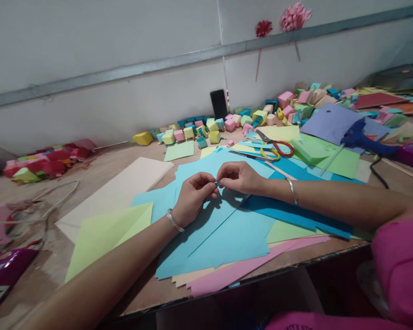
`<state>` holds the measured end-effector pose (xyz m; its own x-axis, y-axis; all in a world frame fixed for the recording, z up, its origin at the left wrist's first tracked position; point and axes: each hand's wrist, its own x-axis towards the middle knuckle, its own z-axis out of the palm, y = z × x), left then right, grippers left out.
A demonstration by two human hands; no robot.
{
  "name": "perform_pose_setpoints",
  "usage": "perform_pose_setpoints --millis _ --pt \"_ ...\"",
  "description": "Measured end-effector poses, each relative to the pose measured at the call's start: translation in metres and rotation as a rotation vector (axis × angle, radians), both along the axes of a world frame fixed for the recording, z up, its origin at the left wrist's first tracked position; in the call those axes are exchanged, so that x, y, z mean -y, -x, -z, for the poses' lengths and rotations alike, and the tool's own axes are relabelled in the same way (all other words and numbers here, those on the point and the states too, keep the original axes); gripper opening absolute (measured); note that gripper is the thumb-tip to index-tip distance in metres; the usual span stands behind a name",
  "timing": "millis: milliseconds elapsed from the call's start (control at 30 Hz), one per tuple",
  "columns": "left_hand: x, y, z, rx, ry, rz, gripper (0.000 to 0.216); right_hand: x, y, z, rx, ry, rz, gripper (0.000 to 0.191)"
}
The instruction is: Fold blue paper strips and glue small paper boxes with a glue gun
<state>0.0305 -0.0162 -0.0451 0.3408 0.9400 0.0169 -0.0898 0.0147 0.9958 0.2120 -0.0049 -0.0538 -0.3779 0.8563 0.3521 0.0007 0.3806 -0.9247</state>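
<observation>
My left hand (194,195) and my right hand (241,178) meet fingertip to fingertip above the stacked light blue paper sheets (234,233). Both are closed in a pinch on a tiny light blue piece of paper (216,184), mostly covered by the fingers, so its shape is hard to make out. Just beyond my right hand lie scissors (284,149) with a red and a yellow handle loop, and a thin dark pen-like tool (249,156). Darker blue paper (289,211) extends under my right forearm.
Small folded paper boxes (189,133) line the wall, with a larger heap (306,101) at right. A dark phone (219,104) leans there. A blue glue gun (368,140) lies at right; a purple device (10,275) and cables (50,211) are at left. Pink paper (227,277) overlaps the front edge.
</observation>
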Motion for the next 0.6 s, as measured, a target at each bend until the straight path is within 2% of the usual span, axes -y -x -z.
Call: perform_pose_setpoints --millis 133,233,333,467,600 --pt "0.002 -0.002 -0.002 -0.138 -0.222 -0.078 0.009 0.001 0.000 0.000 -0.029 -0.009 0.001 0.005" --pt "0.003 -0.003 -0.002 -0.183 -0.409 -0.111 0.003 0.003 -0.001 -0.006 -0.092 0.086 -0.019 0.010" --pt "0.004 -0.002 0.000 -0.221 -0.524 -0.100 0.005 0.004 -0.001 -0.010 -0.106 0.208 -0.043 0.017" --pt "0.004 -0.001 0.001 -0.307 -0.568 -0.120 0.008 0.003 0.000 -0.007 -0.016 0.213 -0.063 0.014" --pt "0.004 -0.001 -0.001 -0.285 -0.469 -0.088 0.006 0.002 0.001 -0.001 0.067 0.139 0.013 0.010"
